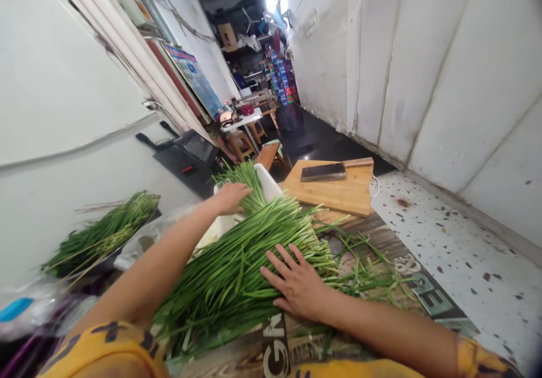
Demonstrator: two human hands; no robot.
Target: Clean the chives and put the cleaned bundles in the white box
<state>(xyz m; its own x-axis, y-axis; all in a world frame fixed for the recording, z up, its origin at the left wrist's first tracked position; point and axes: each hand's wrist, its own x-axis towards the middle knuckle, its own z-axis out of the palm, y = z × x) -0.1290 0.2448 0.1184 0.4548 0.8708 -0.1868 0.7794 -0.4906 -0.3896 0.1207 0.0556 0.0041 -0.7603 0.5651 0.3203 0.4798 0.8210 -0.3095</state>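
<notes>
Greens pile: long stems are lying mid-view on the wood-print table; dk leafy ends are pointing to 8 o'c, pale ends to 2 o'c. Clock posns below = from this pile.
R hand: at 3–4 o'c you're laying it flat on the pile, fingers spread wide; it's resting on the stems, not closing round any.
L hand: at 12 o'c you're holding it over the white tub, fingers part-bent, tips touching the tub greens; can't tell if it's gripping any.
Cutting board: it's lying at 1–2 o'c, w/ the cleaver flat on top, handle pointing approx 3 o'c.
Loose stalks: they're scattering across the table at 3 o'c, near your R hand.
2nd bunch: more greens are sitting at 9–10 o'c, well apart from the pile; a clear plastic bag is lying btwn.
</notes>
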